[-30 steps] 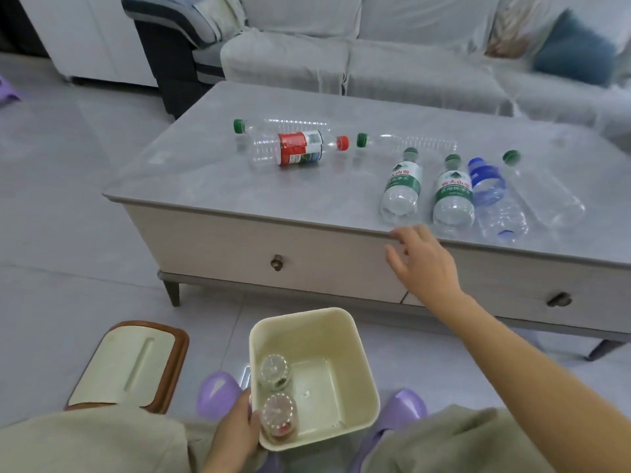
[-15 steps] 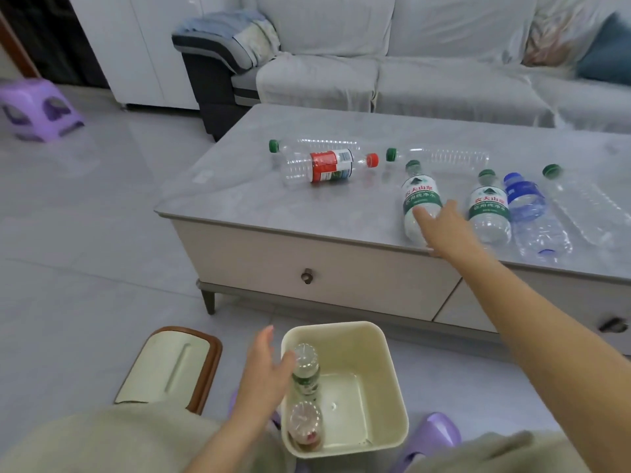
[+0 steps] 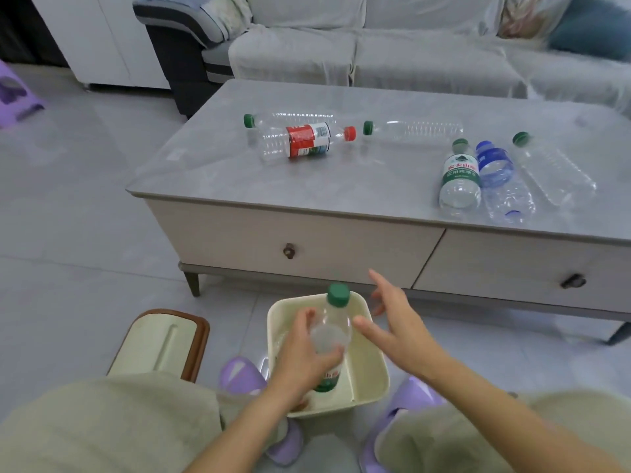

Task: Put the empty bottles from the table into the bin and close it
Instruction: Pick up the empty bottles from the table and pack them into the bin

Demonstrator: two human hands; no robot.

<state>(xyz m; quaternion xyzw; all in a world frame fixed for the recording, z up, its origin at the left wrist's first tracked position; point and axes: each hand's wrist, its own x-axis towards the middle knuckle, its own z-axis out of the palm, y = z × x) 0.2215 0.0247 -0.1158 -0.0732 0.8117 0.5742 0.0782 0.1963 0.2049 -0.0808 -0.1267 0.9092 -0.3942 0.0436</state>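
My left hand (image 3: pixel 304 353) grips a green-capped, green-labelled bottle (image 3: pixel 333 322) upright over the open cream bin (image 3: pixel 370 380) on the floor between my feet. Just right of the bottle, my right hand (image 3: pixel 392 322) hovers with fingers spread and holds nothing. Several empty bottles lie on the grey table (image 3: pixel 218 172): a red-labelled one (image 3: pixel 304 141), two clear green-capped ones (image 3: pixel 293 118) (image 3: pixel 413 129) behind it, and at the right a green-labelled one (image 3: pixel 459 175), a blue one (image 3: pixel 500 180) and a clear one (image 3: pixel 553 169). The bin's lid (image 3: pixel 158 346) lies on the floor to the left.
The table has two drawers with dark knobs (image 3: pixel 289 250) facing me. A grey sofa (image 3: pixel 375 52) stands behind the table. A purple stool (image 3: pixel 15 93) sits at the far left. My purple slippers (image 3: pixel 239 372) flank the bin.
My right hand took a green-labelled bottle off the table and brought it down over the bin. My left hand now grips that bottle, and my right hand has let go.
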